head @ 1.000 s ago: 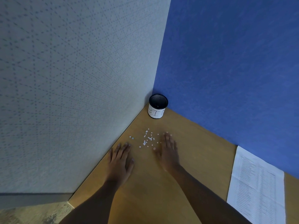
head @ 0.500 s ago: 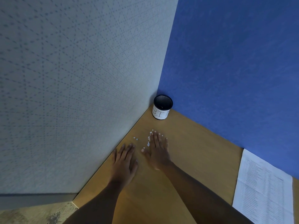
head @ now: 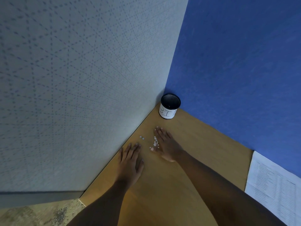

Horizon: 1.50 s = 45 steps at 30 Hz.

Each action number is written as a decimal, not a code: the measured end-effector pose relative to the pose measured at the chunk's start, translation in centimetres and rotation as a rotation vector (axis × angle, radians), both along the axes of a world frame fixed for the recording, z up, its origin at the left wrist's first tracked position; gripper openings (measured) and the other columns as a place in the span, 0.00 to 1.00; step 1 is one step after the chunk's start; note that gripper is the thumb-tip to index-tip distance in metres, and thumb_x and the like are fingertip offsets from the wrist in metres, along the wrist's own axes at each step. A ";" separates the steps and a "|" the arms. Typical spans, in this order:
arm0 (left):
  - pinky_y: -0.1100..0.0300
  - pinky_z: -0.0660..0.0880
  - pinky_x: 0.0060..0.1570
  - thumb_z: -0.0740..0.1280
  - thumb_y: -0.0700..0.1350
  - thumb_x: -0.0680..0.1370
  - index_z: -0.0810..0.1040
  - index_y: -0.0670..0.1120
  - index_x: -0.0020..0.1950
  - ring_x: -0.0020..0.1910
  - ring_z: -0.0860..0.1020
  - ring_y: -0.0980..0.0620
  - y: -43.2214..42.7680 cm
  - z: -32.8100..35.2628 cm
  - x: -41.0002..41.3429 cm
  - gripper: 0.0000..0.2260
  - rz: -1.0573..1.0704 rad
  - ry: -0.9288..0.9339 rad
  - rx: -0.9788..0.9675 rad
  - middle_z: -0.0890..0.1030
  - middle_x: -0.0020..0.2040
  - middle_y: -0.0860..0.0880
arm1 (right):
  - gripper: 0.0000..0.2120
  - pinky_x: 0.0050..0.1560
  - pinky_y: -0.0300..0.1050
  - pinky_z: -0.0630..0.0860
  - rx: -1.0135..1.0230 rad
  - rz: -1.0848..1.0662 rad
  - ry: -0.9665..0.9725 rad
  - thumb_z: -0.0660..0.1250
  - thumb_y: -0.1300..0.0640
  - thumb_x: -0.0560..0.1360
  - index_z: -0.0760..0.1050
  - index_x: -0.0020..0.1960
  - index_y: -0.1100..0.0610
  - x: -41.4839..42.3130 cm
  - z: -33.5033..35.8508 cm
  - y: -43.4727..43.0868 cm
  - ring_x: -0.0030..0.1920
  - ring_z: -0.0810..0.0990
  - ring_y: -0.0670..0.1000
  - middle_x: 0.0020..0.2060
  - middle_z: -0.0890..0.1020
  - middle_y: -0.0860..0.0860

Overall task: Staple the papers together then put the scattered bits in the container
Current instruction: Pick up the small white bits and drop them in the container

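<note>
Small white paper bits [head: 155,142] lie in a narrow heap on the wooden desk [head: 203,144], with two stray bits [head: 142,137] a little to the left. My right hand [head: 167,144] rests on the desk, tilted on its edge, fingers together, its thumb side against the heap. My left hand [head: 131,160] lies flat on the desk, fingers apart, nearer me and left of the bits. A black mesh container [head: 169,106] with a white label stands upright in the corner beyond the bits. The printed papers [head: 273,188] lie at the right edge.
A grey patterned partition [head: 81,95] closes the left side and a blue partition [head: 236,70] the back. The desk's near left corner [head: 81,199] ends above speckled floor.
My right hand has swept leftward across the desk, pushing the scattered bits into a tight heap. My left hand has stayed flat in place.
</note>
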<state>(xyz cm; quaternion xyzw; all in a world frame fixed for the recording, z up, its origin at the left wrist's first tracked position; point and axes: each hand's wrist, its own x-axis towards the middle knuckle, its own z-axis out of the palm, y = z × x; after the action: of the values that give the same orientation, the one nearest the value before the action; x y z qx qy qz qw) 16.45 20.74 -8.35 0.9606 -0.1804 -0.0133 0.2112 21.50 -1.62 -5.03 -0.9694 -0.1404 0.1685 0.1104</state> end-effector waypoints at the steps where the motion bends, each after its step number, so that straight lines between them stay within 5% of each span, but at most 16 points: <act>1: 0.44 0.47 0.75 0.55 0.56 0.80 0.61 0.50 0.77 0.78 0.54 0.50 0.0 0.0 0.0 0.26 0.000 0.000 -0.004 0.65 0.76 0.51 | 0.43 0.76 0.48 0.38 -0.003 0.016 -0.014 0.40 0.30 0.74 0.36 0.77 0.57 -0.5 -0.1 0.1 0.77 0.35 0.50 0.77 0.38 0.52; 5: 0.44 0.48 0.75 0.54 0.56 0.80 0.62 0.50 0.76 0.78 0.54 0.50 0.1 -0.1 0.0 0.25 0.001 -0.008 -0.015 0.65 0.76 0.51 | 0.41 0.76 0.44 0.40 0.077 0.014 -0.029 0.42 0.31 0.74 0.41 0.78 0.56 -2.2 0.3 0.7 0.77 0.39 0.48 0.78 0.43 0.50; 11: 0.46 0.45 0.76 0.54 0.57 0.80 0.58 0.51 0.78 0.78 0.53 0.50 0.1 -0.3 0.0 0.27 0.001 -0.008 -0.007 0.61 0.77 0.53 | 0.23 0.66 0.48 0.71 0.331 -0.342 -0.204 0.63 0.50 0.78 0.67 0.71 0.55 -3.0 1.0 1.5 0.69 0.67 0.50 0.68 0.71 0.52; 18: 0.45 0.48 0.75 0.55 0.57 0.80 0.60 0.50 0.78 0.78 0.52 0.51 0.2 -0.6 0.1 0.27 -0.005 -0.019 0.019 0.60 0.77 0.54 | 0.19 0.61 0.48 0.71 0.283 -0.388 -0.177 0.67 0.55 0.76 0.73 0.65 0.60 -2.6 1.5 4.5 0.62 0.70 0.55 0.61 0.75 0.55; 22: 0.44 0.50 0.75 0.56 0.56 0.80 0.60 0.50 0.77 0.78 0.53 0.51 0.3 -0.7 0.1 0.26 -0.004 -0.022 0.018 0.60 0.77 0.54 | 0.08 0.54 0.46 0.71 0.201 -0.442 -0.127 0.65 0.60 0.75 0.78 0.52 0.61 -1.9 2.1 5.9 0.56 0.74 0.58 0.52 0.78 0.58; 26: 0.44 0.50 0.75 0.56 0.56 0.80 0.61 0.50 0.77 0.78 0.53 0.51 0.3 -0.7 0.1 0.26 -0.003 -0.025 0.013 0.61 0.77 0.54 | 0.10 0.49 0.45 0.72 0.137 -0.471 -0.038 0.60 0.67 0.74 0.79 0.50 0.63 -1.8 3.5 7.2 0.54 0.78 0.59 0.52 0.78 0.60; 33: 0.44 0.50 0.75 0.54 0.56 0.80 0.59 0.51 0.78 0.78 0.51 0.51 0.3 -0.8 0.0 0.26 0.000 -0.018 0.030 0.59 0.78 0.54 | 0.13 0.56 0.48 0.75 0.052 -0.495 0.031 0.68 0.64 0.72 0.76 0.57 0.64 -1.5 5.4 8.4 0.58 0.78 0.58 0.56 0.79 0.61; 38: 0.45 0.49 0.75 0.54 0.56 0.80 0.59 0.50 0.78 0.78 0.52 0.50 0.3 -0.9 0.1 0.26 -0.002 -0.018 0.037 0.60 0.78 0.53 | 0.11 0.51 0.48 0.75 0.110 -0.510 0.000 0.63 0.67 0.73 0.76 0.54 0.64 -1.7 5.0 8.1 0.56 0.78 0.59 0.55 0.77 0.61; 45: 0.45 0.48 0.75 0.54 0.56 0.80 0.60 0.50 0.77 0.78 0.53 0.50 0.2 -0.7 0.0 0.27 -0.001 -0.019 0.017 0.62 0.77 0.52 | 0.10 0.35 0.44 0.66 0.143 -0.510 -0.054 0.58 0.68 0.70 0.66 0.33 0.57 -0.7 3.7 7.0 0.36 0.71 0.54 0.34 0.72 0.56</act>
<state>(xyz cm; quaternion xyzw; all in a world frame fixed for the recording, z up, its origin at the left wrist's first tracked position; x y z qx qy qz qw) 16.47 20.95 -9.00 0.9623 -0.1826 -0.0060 0.2015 20.76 5.41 -1.37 -0.9673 0.0938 0.0990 0.2137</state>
